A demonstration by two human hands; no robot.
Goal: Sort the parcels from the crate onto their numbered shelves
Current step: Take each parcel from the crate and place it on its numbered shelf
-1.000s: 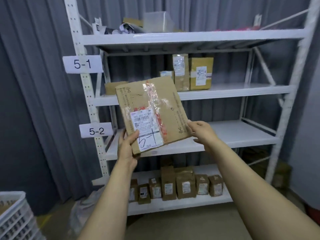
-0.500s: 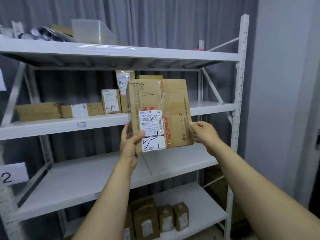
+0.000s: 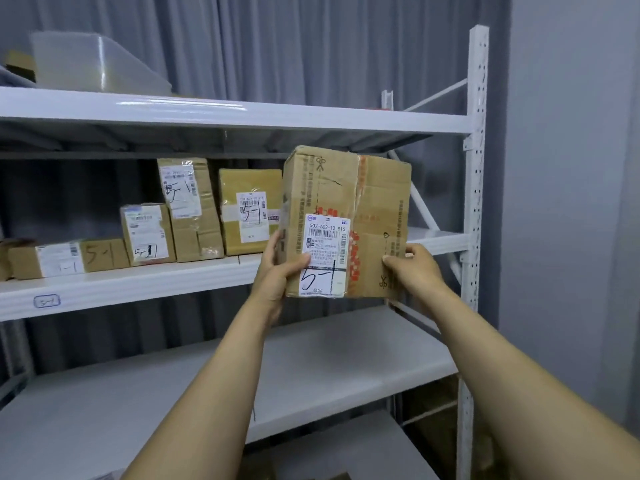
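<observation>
1. I am seeing both hands grasping the parcel. The left hand is gripping its lower left edge, with the thumb lying over the white label. The right hand is gripping its lower right edge.
2. Compared with a second ago, the parcel is no longer tilting. It is standing upright and coming closer to the shelf, in front of its free right end.
3. The label is showing a handwritten 5-1, the same as the small tag on the shelf edge and the boxes standing on the shelf, left of the parcel.
4. In my judgement the right shelf is being reached, but the parcel is still hanging in the air before it. It is waiting to be set down beside the last box.
</observation>
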